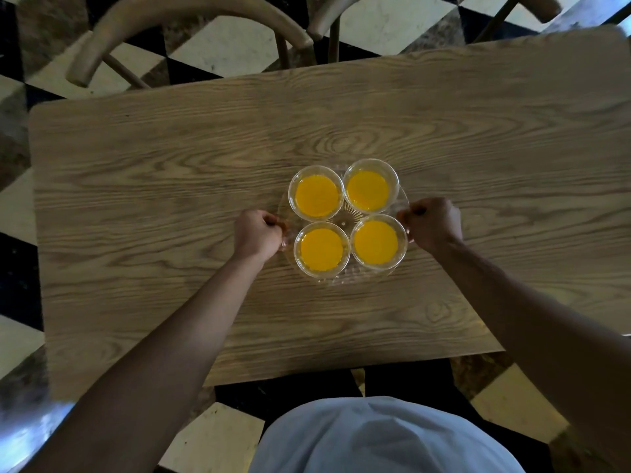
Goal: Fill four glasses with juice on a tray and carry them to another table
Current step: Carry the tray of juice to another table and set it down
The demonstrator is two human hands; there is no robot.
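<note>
Wooden table point(170, 199) mid-surface: both hands' fingers curled gripping clear tray point(341, 279) rim, four juice glasses point(316, 192) clustered.

Both forearms bare, no sleeves showing up to frame edge. Left hand point(256, 234) and right hand point(433, 222): no rings, no watch, no bracelet or glove seen on either. Wrists plain. Torso at bottom of view in pale grey-blue top point(382, 438), smooth fabric, soft folds, no print or logo visible. Dark trousers point(420, 380) just above it, colour near black, detail lost in shadow.
</note>
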